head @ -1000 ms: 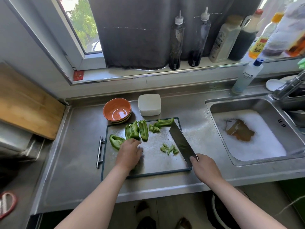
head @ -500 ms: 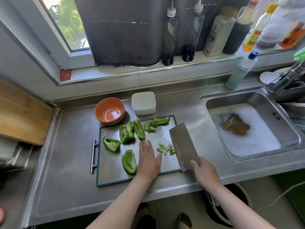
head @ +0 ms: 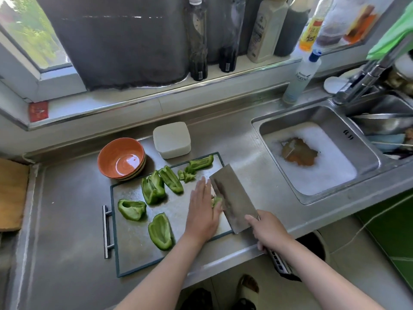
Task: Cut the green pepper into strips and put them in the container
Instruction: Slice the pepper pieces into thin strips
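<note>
Several green pepper pieces lie on the steel cutting board (head: 134, 247): one big piece (head: 160, 231) near the front, another (head: 132, 209) at the left, a cluster (head: 161, 184) farther back and a strip (head: 201, 162) at the rear. My left hand (head: 202, 211) lies flat with straight fingers, pressing small green bits (head: 216, 201) against the cleaver blade (head: 233, 200). My right hand (head: 269, 232) grips the cleaver's handle at the board's right edge. A white lidded container (head: 171, 139) stands behind the board.
Stacked orange bowls (head: 121, 158) sit behind the board's left corner. A sink (head: 312, 157) with foamy water lies to the right, with a tap and dishes beyond. Bottles line the windowsill; a spray bottle (head: 300, 79) stands by the sink. A wooden board (head: 12, 193) lies far left.
My left hand slid right from the pepper pieces to the small bits. The cleaver swung left against them, so the bits are now squeezed between hand and blade.
</note>
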`<state>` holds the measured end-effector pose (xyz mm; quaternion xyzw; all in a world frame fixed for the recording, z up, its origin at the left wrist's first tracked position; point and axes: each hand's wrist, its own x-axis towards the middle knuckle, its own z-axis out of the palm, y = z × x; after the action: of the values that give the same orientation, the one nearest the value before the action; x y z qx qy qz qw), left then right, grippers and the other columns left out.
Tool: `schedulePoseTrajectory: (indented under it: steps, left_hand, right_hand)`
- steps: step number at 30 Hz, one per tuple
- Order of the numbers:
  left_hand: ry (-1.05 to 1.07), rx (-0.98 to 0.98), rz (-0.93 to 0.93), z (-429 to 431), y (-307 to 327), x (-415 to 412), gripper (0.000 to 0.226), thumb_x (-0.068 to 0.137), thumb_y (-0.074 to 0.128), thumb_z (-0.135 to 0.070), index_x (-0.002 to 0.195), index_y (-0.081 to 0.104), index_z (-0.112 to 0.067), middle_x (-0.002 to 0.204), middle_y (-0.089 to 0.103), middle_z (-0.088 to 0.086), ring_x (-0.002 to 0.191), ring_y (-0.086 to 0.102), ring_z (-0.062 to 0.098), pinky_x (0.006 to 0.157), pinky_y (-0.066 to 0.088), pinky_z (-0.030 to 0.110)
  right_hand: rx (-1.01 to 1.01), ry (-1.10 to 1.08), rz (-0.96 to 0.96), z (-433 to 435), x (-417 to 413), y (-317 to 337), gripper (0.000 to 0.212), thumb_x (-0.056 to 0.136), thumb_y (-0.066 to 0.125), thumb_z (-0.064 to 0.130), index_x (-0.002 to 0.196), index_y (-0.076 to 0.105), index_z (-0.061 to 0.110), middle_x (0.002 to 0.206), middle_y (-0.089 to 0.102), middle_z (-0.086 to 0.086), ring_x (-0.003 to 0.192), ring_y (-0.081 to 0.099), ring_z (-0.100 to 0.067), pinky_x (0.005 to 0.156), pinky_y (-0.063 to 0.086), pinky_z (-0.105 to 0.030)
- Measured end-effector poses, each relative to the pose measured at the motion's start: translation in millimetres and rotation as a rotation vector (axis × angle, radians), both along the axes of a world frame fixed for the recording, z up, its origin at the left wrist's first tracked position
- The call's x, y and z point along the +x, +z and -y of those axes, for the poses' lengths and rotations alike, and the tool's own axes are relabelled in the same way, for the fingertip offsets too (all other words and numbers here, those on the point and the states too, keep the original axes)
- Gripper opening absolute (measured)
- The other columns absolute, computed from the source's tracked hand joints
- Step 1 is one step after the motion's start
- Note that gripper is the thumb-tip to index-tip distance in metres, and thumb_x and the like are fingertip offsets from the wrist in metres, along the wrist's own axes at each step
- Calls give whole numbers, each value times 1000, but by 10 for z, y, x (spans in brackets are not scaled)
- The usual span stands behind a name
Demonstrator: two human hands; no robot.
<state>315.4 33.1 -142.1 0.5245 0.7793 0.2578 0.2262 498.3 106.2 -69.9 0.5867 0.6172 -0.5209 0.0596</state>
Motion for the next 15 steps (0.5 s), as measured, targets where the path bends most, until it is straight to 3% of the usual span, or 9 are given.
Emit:
schedulePoseTrajectory:
  steps: [2, 5, 11, 13, 15]
  left_hand:
    - [-69, -68, -139, 43, -58, -44, 83, 96, 12, -66, 158, -5, -13, 165, -16, 1, 150, -19, 10, 123, -8, 35]
    - [-154, -67, -167, 27, -95, 36, 89, 90, -1, -73, 156, -13, -14, 163, -21, 1, 150, -20, 12, 122, -12, 34]
    - [-140, -49, -80, -37, -76, 73, 85, 95, 16, -65, 157, -10, -13, 164, -17, 1, 149, -21, 9, 122, -12, 32]
    - [-175, -31, -58, -46, -49, 62, 87, 94, 11, -70, 156, -12, -15, 164, -17, -1, 149, -20, 7, 122, -12, 32]
    - [-155, 21, 53, -61, -5, 48, 77, 98, 19, -60, 157, -9, -19, 166, -9, -5, 150, -12, 3, 123, -8, 32]
  right_hand:
    - [-32, -13, -14, 19, -12, 10, 24, 103, 48, 33, 88, 57, 17, 61, 56, -7, 42, 56, -26, 42, 41, -28]
    - [17, -10, 23, 85, -56, 16, 22, 104, 48, 31, 89, 59, 19, 69, 56, -4, 45, 55, -22, 39, 40, -24]
    - [-122, -77, -62, 92, -50, 45, 23, 105, 48, 29, 92, 57, 11, 64, 51, -10, 40, 48, -24, 41, 40, -27]
    - [-90, -80, -46, 45, -21, 37, 26, 105, 49, 29, 88, 56, 11, 61, 51, -9, 40, 48, -24, 41, 38, -26]
    - [-47, -116, -37, 18, 8, 20, 28, 105, 50, 29, 82, 53, 13, 57, 49, -4, 38, 45, -21, 42, 35, -24]
